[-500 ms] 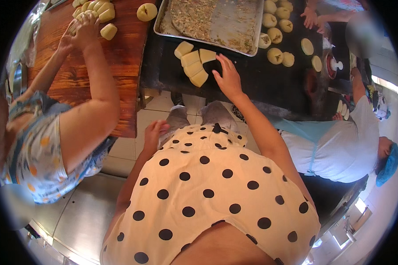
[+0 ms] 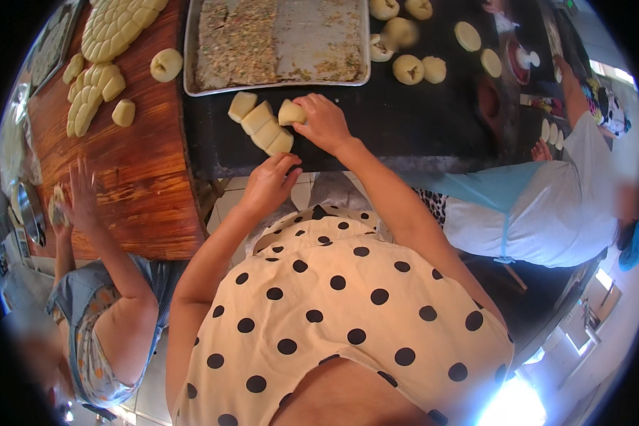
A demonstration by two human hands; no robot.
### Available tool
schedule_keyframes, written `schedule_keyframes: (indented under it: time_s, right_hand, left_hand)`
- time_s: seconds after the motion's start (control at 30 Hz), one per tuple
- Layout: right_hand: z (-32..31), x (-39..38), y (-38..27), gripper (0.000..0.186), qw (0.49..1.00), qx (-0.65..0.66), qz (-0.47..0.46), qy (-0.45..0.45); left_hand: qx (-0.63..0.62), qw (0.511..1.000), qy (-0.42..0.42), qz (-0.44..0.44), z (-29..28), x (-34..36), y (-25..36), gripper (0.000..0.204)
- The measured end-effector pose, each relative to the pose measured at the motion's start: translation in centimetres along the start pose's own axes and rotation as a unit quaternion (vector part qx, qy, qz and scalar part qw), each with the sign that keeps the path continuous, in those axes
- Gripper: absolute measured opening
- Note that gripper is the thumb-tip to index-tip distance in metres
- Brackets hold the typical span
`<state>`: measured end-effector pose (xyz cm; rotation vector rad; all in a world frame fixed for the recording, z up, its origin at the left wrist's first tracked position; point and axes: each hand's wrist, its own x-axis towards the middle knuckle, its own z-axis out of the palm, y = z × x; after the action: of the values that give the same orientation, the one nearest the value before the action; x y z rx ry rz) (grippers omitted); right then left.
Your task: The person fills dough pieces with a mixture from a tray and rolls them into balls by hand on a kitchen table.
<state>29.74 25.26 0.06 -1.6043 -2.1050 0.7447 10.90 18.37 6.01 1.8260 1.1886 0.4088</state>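
My right hand (image 2: 323, 121) is closed on a cut piece of pale dough (image 2: 289, 111), pinched between thumb and fingers. Just left of it, a short column of dough pieces (image 2: 256, 116) lies on the dark tabletop, below the baking tray. My left hand (image 2: 271, 183) is at the front edge of that table, by the lowest piece (image 2: 280, 143); its fingers are loosely bent and apart, with nothing seen in them. The metal tray (image 2: 319, 39) has a crumbly, speckled mixture over its left half and scattered bits on the right.
Shaped dough buns (image 2: 407, 69) and flat rounds (image 2: 468, 35) sit right of the tray. A wooden table (image 2: 142, 163) at left holds cut dough (image 2: 92, 96). A co-worker (image 2: 99, 319) works lower left, another person (image 2: 539, 206) at right, with more hands (image 2: 493, 7) at top right.
My left hand has risen to the table edge. My right hand has closed on a dough piece and drawn it slightly left. The left co-worker's hands have moved down from the cut dough.
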Motion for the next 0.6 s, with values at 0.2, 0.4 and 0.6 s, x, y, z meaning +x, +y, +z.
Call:
schedule_keyframes:
  time_s: [0.2, 0.4, 0.6]
  right_hand:
    - [-7.8, -10.2, 6.8, 0.034, 0.849, 0.373, 0.369, -0.059]
    - [-9.6, -14.2, 14.0, 0.042, 0.943, 0.120, 0.309, -0.004]
    - [-5.4, -10.6, 13.2, 0.053, 0.886, 0.031, 0.402, 0.230]
  left_hand:
    - [-0.081, 0.991, -0.071, -0.083, 3.4, 0.7, 0.6, 0.019]
    - [-0.153, 0.977, -0.138, -0.047, 8.3, 5.8, 0.5, 0.025]
    - [-0.204, 0.966, -0.150, -0.061, 11.8, 10.9, 1.8, 0.030]
